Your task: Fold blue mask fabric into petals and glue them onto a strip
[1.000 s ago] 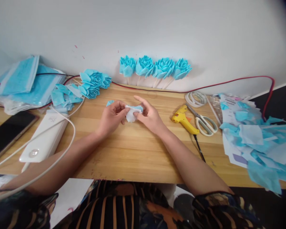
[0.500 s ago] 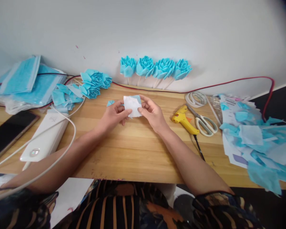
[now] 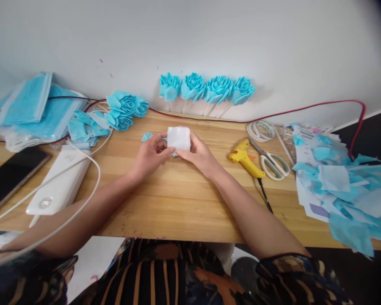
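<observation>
Both my hands meet over the middle of the wooden desk. Between them stands a small square of white fabric, held upright with its white side facing me. My left hand pinches its left edge with thumb and fingers. My right hand grips its right and lower edge, fingers curled behind it. A tiny blue scrap lies on the desk just left of my left hand.
Finished blue fabric flowers lean on the wall, more flowers lie back left. A yellow glue gun, scissors and tape roll sit right; blue and white offcuts far right. Face masks, power bank and phone lie left.
The piece was crumpled low between my fingers; I have unfolded it and raised it into a flat upright square, both hands moving slightly up and away from me.
</observation>
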`<action>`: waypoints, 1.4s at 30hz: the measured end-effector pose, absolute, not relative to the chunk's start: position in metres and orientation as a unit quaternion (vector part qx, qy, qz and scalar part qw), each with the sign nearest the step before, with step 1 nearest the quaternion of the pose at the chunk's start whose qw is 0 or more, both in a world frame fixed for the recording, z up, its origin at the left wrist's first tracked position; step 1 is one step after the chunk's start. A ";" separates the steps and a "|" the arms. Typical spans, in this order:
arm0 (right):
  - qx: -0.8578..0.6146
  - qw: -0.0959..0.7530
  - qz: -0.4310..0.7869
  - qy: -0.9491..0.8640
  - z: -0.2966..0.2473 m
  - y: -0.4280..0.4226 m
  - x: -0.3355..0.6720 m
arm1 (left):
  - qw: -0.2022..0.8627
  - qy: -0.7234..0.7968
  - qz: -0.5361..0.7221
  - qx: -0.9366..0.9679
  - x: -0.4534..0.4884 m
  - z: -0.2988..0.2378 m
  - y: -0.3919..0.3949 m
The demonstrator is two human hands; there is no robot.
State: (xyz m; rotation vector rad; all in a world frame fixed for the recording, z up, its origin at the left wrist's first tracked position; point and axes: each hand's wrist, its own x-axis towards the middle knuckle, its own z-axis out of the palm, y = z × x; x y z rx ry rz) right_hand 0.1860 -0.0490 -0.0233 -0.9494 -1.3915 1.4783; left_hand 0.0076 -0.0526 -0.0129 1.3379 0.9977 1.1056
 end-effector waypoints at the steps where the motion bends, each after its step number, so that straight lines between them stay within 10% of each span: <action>1: -0.388 0.434 0.584 -0.565 -0.024 -0.049 0.185 | 0.529 0.421 0.466 0.571 0.008 -0.013 -0.053; 42: -0.374 0.442 0.584 -0.568 -0.019 -0.047 0.199 | 0.483 0.464 0.456 0.586 0.003 -0.006 -0.055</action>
